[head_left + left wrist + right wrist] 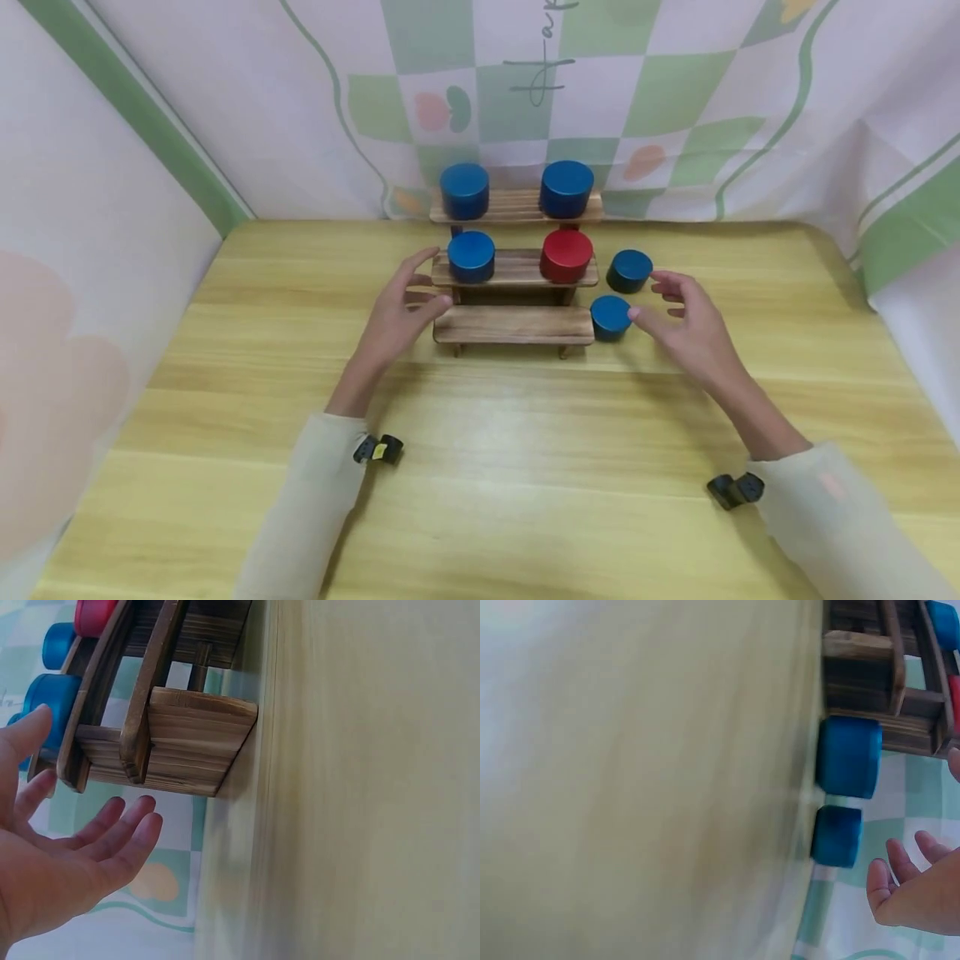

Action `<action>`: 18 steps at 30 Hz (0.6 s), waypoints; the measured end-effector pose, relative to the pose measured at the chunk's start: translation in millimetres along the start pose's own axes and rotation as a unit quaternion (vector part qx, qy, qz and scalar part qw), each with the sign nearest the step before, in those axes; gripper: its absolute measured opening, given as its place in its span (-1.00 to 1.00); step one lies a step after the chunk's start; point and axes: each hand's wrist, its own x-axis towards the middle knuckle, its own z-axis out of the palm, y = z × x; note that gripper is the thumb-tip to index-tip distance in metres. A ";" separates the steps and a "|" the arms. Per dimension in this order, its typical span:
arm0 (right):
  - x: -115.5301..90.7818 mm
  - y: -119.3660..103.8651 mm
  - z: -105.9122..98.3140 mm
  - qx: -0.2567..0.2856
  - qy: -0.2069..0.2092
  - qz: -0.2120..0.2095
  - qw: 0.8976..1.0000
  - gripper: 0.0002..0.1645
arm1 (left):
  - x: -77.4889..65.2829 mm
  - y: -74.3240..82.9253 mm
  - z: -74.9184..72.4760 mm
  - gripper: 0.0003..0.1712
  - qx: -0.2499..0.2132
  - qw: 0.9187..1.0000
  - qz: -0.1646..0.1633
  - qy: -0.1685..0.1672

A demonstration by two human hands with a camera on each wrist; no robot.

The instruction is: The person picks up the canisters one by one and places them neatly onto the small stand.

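Found left hand (397, 317), right hand (692, 329), fingers apart; saw rightmost blue cylinder (629, 272) outside left-wrist view, red cylinder (567, 257) cropped in both wrist views.

We log the stand (513, 325) on the table (480, 483), before the cloth (513, 104). Upper cylinders (464, 192) sit on its top tier (514, 205), middle cylinders (471, 257) one tier down; right of it, table cylinders (629, 271), then the right hand (692, 331); leftward, the left hand (395, 317).

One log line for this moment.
left hand: at left end of rack; right hand: beside two blue cylinders on table; red cylinder: middle tier
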 end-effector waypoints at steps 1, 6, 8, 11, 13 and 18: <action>-1.0 2.6 -0.5 -0.004 -0.006 -0.002 1.000 -0.17 | -1.6 -0.1 -0.5 -0.26 0.001 1.000 -0.002 -0.002; -2.9 10.6 -3.4 -0.017 -0.028 -0.004 0.999 -0.15 | -9.2 -1.6 -2.5 -0.27 -0.005 1.000 -0.013 -0.016; -3.1 12.2 -4.7 -0.017 -0.039 0.000 0.999 -0.13 | -11.8 -2.1 -2.6 -0.27 -0.011 1.000 -0.013 -0.025; -3.5 13.8 -6.0 -0.017 -0.055 0.006 0.998 -0.11 | -15.3 -2.6 -2.2 -0.26 -0.023 0.999 -0.014 -0.033; -3.6 15.1 -6.6 -0.018 -0.068 0.010 0.997 -0.08 | -17.5 -2.9 -1.7 -0.25 -0.025 0.999 -0.014 -0.034; -5.1 18.7 -8.6 -0.024 -0.099 0.037 0.994 0.03 | -22.1 -3.9 0.2 -0.25 -0.030 0.999 -0.009 -0.035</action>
